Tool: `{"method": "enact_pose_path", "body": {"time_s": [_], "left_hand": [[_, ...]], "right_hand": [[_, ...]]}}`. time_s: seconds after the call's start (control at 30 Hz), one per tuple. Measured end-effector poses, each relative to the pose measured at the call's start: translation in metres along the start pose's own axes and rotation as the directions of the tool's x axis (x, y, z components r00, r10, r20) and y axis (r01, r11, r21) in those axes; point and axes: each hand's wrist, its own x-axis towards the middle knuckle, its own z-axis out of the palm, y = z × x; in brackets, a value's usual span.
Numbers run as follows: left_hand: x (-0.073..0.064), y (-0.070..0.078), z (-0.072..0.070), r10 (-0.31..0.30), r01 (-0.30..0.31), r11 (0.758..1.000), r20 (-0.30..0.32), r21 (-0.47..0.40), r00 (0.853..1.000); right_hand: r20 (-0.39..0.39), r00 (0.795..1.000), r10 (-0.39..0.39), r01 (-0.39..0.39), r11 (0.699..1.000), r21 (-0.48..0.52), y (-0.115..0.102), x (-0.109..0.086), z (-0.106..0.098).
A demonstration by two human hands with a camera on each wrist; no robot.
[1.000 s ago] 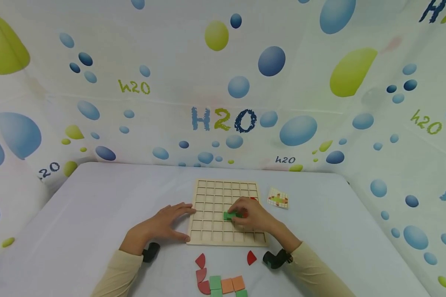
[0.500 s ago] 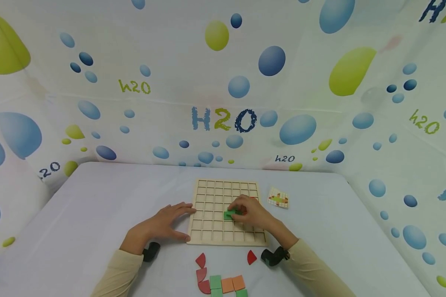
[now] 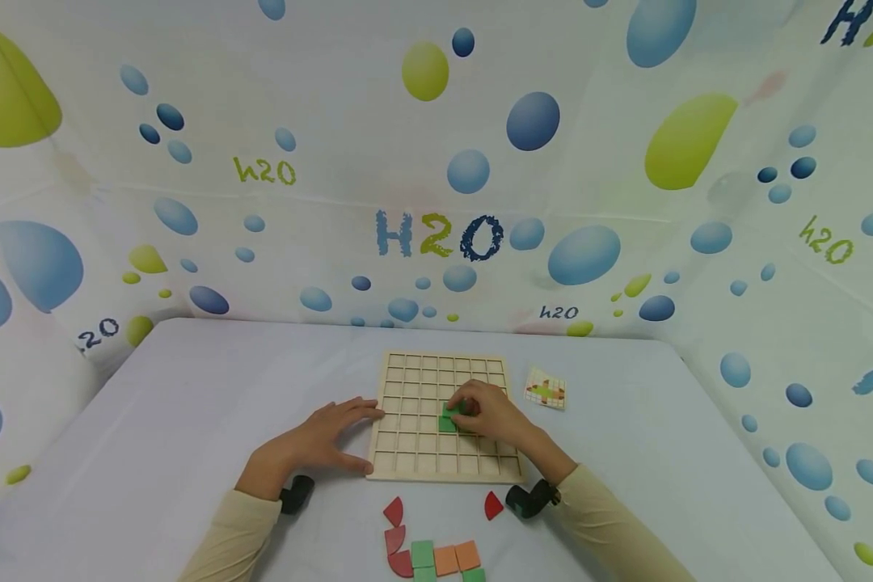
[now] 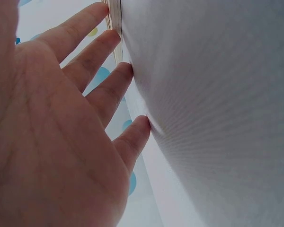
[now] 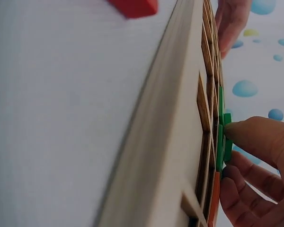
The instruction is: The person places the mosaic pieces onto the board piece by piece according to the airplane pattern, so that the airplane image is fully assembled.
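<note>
A wooden grid board (image 3: pixel 407 440) lies on the white table, with a green square tile (image 3: pixel 447 424) set in one of its cells. Just behind that cell, my right hand (image 3: pixel 493 412) pinches another green square tile (image 5: pixel 228 142) between thumb and fingers, slightly above the board. The right wrist view shows green tiles in the board beneath it and an orange tile (image 5: pixel 214 201) beside them, largely hidden from the head view by the hand. My left hand (image 3: pixel 316 440) lies at the board's left side, fingers extended and spread, fingertips touching its edge.
A small pattern card (image 3: pixel 546 389) lies right of the board. Nearer the front are several red curved pieces (image 3: pixel 400 563), green squares (image 3: pixel 423 554) and orange squares (image 3: pixel 468 554). A single red wedge (image 3: pixel 493 506) lies near my right wrist. A printed curtain (image 3: pixel 320 234) hangs behind.
My right hand has shifted slightly away and left, carrying the green tile from the front cell toward the one behind. My left hand stays in place.
</note>
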Motion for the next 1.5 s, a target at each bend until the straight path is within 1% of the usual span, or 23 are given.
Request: {"method": "enact_pose_path", "body": {"time_s": [0.2,0.37,0.43,0.5,0.67,0.77,0.97,1.2,1.5], "left_hand": [[0.001,-0.001,0.001,0.002,-0.002,1.0,0.003,0.008,1.0],[0.001,-0.004,0.003,-0.005,0.005,1.0,0.01,-0.003,1.0],[0.001,-0.005,0.004,-0.004,0.004,1.0,0.01,-0.003,1.0],[0.001,-0.005,0.004,0.001,-0.001,1.0,0.008,0.0,1.0],[-0.001,-0.005,0.004,0.01,-0.01,1.0,0.006,0.011,1.0],[-0.002,-0.004,0.004,0.014,-0.014,1.0,0.006,0.011,1.0],[-0.004,-0.003,0.005,0.013,-0.013,1.0,0.011,-0.004,1.0],[-0.007,-0.004,0.006,0.02,-0.02,1.0,0.005,0.004,1.0],[-0.008,-0.004,0.007,0.012,-0.012,1.0,0.002,0.004,1.0]], "right_hand": [[-0.016,0.999,0.028,-0.028,0.999,-0.016,-0.002,0.001,0.003],[-0.02,0.999,0.034,-0.034,0.999,-0.023,-0.004,0.001,0.003],[-0.021,0.999,0.037,-0.038,0.999,-0.025,-0.004,0.001,0.004],[-0.024,0.998,0.058,-0.059,0.998,-0.023,-0.004,0.001,0.004],[-0.054,0.996,0.074,-0.076,0.996,-0.038,-0.006,0.0,0.007],[-0.057,0.995,0.081,-0.084,0.996,-0.038,-0.007,-0.001,0.009],[-0.035,0.996,0.078,-0.079,0.997,-0.022,-0.011,-0.004,0.011],[-0.042,0.996,0.075,-0.075,0.997,0.002,-0.016,-0.008,0.012],[-0.023,0.998,0.054,-0.054,0.999,0.0,-0.02,-0.016,0.012]]}}
